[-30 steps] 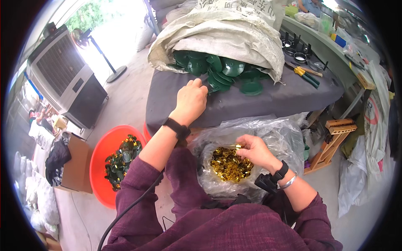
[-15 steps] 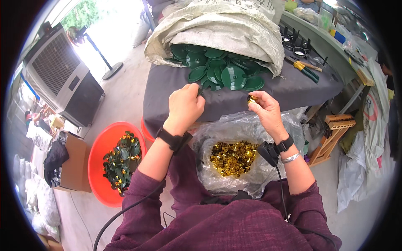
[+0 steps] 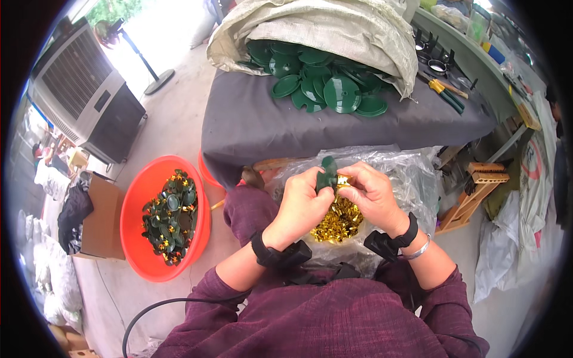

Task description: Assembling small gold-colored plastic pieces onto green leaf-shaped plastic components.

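Observation:
My left hand (image 3: 301, 203) pinches a dark green plastic disc (image 3: 326, 173), held edge-up above my lap. Close against it, the fingers of my right hand (image 3: 376, 194) grip a small shiny gold metal piece (image 3: 343, 180). The two pieces meet or nearly meet; my fingers hide the exact contact. Below both hands lies a heap of gold metal pieces (image 3: 337, 225) in a clear plastic bag (image 3: 412, 170). Ahead, loose green discs (image 3: 343, 94) spill from a white woven sack (image 3: 322, 33) onto a grey cloth-covered table (image 3: 250, 119).
At left, a red basin (image 3: 132, 238) holds many green discs with gold bits (image 3: 173, 224). Yellow-handled pliers (image 3: 446, 95) lie on the table's right. A wooden stand (image 3: 462, 206) is at right. A cardboard box (image 3: 104, 218) and an air cooler (image 3: 77, 83) stand further left.
Both hands have come down and together from the table edge to above the gold heap. The green disc now shows in my left hand, beside the gold piece in my right.

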A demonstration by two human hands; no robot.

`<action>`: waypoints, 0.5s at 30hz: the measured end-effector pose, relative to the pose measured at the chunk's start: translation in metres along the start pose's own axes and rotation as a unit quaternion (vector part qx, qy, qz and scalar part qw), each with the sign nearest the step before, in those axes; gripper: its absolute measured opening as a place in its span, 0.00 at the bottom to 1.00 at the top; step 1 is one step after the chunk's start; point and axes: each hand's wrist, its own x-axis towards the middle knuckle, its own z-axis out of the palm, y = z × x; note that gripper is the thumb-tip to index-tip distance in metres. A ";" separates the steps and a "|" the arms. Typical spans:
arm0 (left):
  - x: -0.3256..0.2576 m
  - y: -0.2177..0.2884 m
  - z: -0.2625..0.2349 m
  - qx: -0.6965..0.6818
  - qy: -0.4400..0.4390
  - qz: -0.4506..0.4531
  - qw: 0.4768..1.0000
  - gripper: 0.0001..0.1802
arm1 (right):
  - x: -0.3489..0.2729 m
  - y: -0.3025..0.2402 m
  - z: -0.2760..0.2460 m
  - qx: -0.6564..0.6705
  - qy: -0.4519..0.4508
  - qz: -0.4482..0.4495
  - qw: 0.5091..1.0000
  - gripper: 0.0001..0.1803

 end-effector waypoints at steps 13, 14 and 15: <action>-0.025 -0.003 0.009 0.298 0.056 0.259 0.917 0.14 | -0.008 0.002 0.002 0.281 -0.107 0.254 0.919 0.09; -0.026 -0.001 0.008 0.315 0.058 0.290 0.902 0.15 | -0.009 0.005 0.006 0.281 -0.109 0.252 0.919 0.09; -0.026 -0.003 0.002 0.330 0.045 0.294 0.896 0.16 | -0.012 0.007 0.012 0.351 -0.098 0.287 0.886 0.10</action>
